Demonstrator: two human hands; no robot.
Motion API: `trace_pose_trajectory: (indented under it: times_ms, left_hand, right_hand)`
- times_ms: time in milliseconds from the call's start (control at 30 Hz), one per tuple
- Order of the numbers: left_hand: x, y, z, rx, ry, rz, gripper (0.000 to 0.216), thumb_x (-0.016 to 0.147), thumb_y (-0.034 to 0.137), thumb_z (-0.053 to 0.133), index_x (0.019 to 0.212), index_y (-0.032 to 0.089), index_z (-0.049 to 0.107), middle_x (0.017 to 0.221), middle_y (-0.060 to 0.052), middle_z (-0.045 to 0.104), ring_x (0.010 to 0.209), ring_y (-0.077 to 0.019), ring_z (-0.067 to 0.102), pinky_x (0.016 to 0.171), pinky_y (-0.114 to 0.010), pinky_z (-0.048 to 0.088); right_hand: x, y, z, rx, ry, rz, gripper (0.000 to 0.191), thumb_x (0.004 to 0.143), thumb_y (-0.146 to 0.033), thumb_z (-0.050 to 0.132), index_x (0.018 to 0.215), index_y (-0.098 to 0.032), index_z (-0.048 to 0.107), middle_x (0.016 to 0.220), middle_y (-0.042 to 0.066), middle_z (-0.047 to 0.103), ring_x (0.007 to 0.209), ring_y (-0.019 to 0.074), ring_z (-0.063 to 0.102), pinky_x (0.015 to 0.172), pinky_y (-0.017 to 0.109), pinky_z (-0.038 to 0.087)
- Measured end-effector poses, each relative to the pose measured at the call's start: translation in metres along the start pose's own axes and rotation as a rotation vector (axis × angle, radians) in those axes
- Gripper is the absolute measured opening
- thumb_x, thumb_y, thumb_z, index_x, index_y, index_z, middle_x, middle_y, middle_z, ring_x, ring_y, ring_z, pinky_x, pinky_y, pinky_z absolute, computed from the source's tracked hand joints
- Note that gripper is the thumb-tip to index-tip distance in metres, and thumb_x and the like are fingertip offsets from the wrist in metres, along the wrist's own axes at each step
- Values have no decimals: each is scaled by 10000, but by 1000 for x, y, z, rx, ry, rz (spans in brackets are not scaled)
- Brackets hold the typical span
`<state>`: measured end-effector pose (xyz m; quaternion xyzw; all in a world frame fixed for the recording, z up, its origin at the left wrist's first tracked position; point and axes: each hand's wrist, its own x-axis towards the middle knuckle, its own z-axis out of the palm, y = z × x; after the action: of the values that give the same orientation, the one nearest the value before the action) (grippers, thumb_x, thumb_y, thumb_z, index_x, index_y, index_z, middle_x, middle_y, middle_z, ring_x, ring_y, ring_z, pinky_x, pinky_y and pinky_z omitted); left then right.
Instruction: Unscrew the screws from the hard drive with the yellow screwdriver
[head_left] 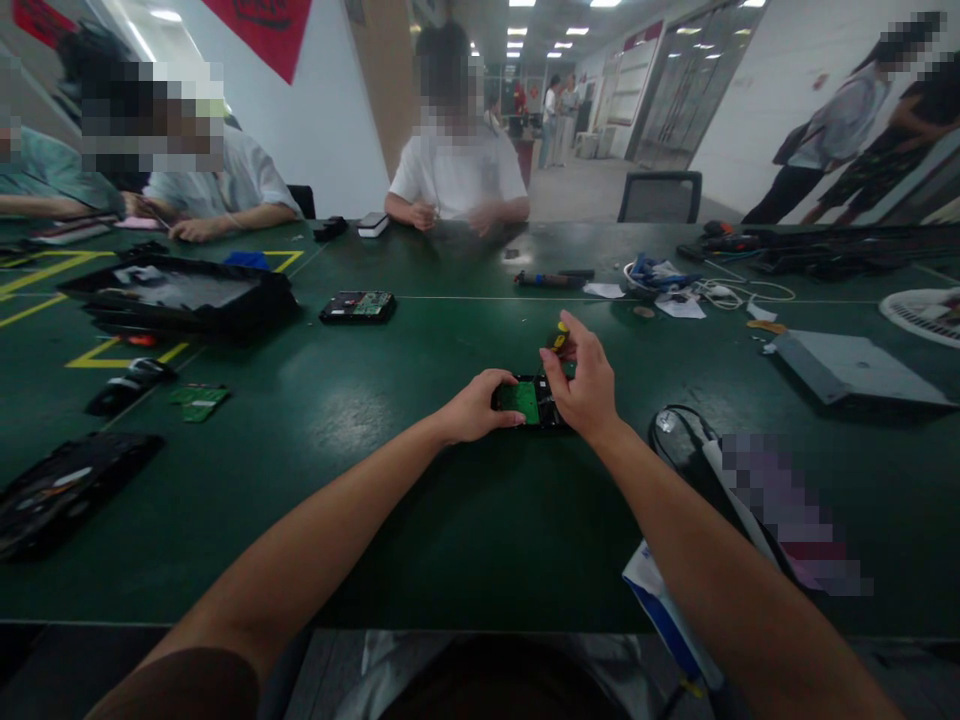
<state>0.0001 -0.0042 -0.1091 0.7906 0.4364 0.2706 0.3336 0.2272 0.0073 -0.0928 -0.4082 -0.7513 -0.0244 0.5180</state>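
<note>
Left hand point(480, 406): grips gadget point(534, 403) | right hand point(589, 378): pinches yellow-black tool point(559, 338) | gadget: likely light, stiff; green board point(520, 402) could break, so hold edges

A broad, dark-green, smooth-topped bench point(375, 560) spans the foreground. At eleven o'clock, a pointed red banner point(262, 30) crosses a plain white wall point(330, 150). Bright white rectangular ceiling lights point(522, 3) glow at twelve; pale grey floor point(585, 190) stretches at one. At two stand a dark-framed, mesh-backed chair point(660, 197) and a white side wall point(780, 90).
</note>
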Motion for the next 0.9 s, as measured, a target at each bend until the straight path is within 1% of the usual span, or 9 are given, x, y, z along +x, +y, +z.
trace_pose_trajectory:
  times_ms: [100, 167, 300, 367, 533, 633, 767, 900]
  left_hand:
    - [0, -1, 0, -1, -5, -16, 678, 803, 444, 839, 1391, 205, 599, 1449, -153, 589, 1303, -324, 586, 1148, -527, 470]
    - [1, -2, 0, 1, -12, -14, 692, 804, 456, 838, 1398, 199, 592, 1459, -155, 579, 1304, -321, 584, 1150, -520, 469]
    - [1, -3, -1, 8, -17, 10, 693, 809, 457, 835, 1396, 182, 589, 1451, -165, 579, 1323, -325, 569, 1164, -519, 457]
    - [1, -3, -1, 5, -13, 16, 677, 812, 449, 834, 1389, 190, 591, 1452, -159, 580, 1330, -323, 566, 1172, -521, 451]
    - [0, -4, -1, 0, -13, 1, 688, 810, 461, 837, 1393, 192, 588, 1469, -155, 569, 1329, -315, 567, 1165, -508, 461]
    - [1, -5, 0, 3, -11, 8, 681, 809, 453, 841, 1386, 191, 590, 1451, -154, 577, 1318, -315, 570, 1161, -506, 463]
    - [1, -5, 1, 10, -1, 13, 669, 807, 437, 844, 1373, 184, 594, 1438, -159, 582, 1304, -322, 572, 1156, -514, 461]
    - [1, -4, 1, 2, -7, 12, 671, 809, 439, 840, 1378, 183, 592, 1432, -160, 585, 1302, -321, 572, 1155, -513, 463]
  right_hand:
    - [0, -1, 0, 21, -9, 1, 677, 1055, -326, 536, 1682, -337, 280, 1494, 125, 599, 1128, 302, 710, 988, 566, 649]
    - [0, -1, 0, 32, -10, 0, 693, 1054, -306, 528, 1691, -329, 258, 1517, 127, 581, 1126, 297, 711, 986, 553, 652]
    - [1, -2, 0, -4, -1, 0, 681, 1029, -342, 586, 1659, -345, 326, 1396, 114, 632, 1015, 272, 692, 887, 511, 680]
    - [1, -3, -1, -6, -3, 2, 678, 1022, -342, 594, 1650, -355, 339, 1353, 108, 639, 1002, 268, 680, 876, 501, 680]
    - [2, -5, 0, 25, -4, 0, 704, 1033, -284, 544, 1682, -340, 276, 1434, 126, 599, 1042, 267, 692, 930, 504, 667]
    - [1, -2, 0, 3, 1, 7, 687, 1032, -317, 574, 1667, -343, 312, 1411, 118, 622, 1002, 264, 700, 888, 496, 676]
    - [0, 1, 1, -16, 21, 17, 697, 1012, -375, 624, 1649, -337, 342, 1448, 123, 612, 936, 255, 703, 821, 490, 686]
    - [-1, 1, 2, -4, 13, -6, 706, 1020, -336, 586, 1668, -334, 306, 1466, 131, 597, 1033, 283, 706, 869, 506, 683]
